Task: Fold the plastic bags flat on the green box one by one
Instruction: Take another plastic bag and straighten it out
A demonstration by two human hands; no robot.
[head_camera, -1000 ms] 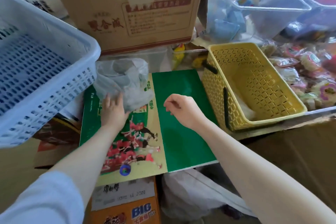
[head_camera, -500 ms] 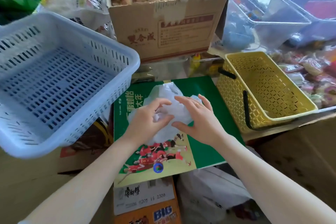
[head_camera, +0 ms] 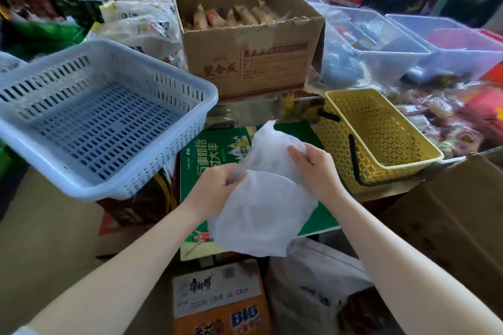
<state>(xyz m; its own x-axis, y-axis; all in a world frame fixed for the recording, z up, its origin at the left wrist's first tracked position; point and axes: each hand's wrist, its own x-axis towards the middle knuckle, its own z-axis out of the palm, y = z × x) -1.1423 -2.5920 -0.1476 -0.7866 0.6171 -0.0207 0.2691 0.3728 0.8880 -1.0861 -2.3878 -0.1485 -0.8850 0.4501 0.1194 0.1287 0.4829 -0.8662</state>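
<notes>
both the left hand (head_camera: 217,187) and right hand (head_camera: 317,168) pinch one plastic bag (head_camera: 261,215) above the green box (head_camera: 206,155); it is not yet folded, and i see no finished bags.

Bare forearms and hands, a white sleeve (head_camera: 25,330) edge at the left arm.

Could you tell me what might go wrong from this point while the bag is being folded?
1. Both hands, left hand and right hand, hold the plastic bag lifted off the green box, so the thin film may crumple rather than crease flat.
2. The bag's lower edge hangs past the box's near edge and could sag off when laid down.
</notes>
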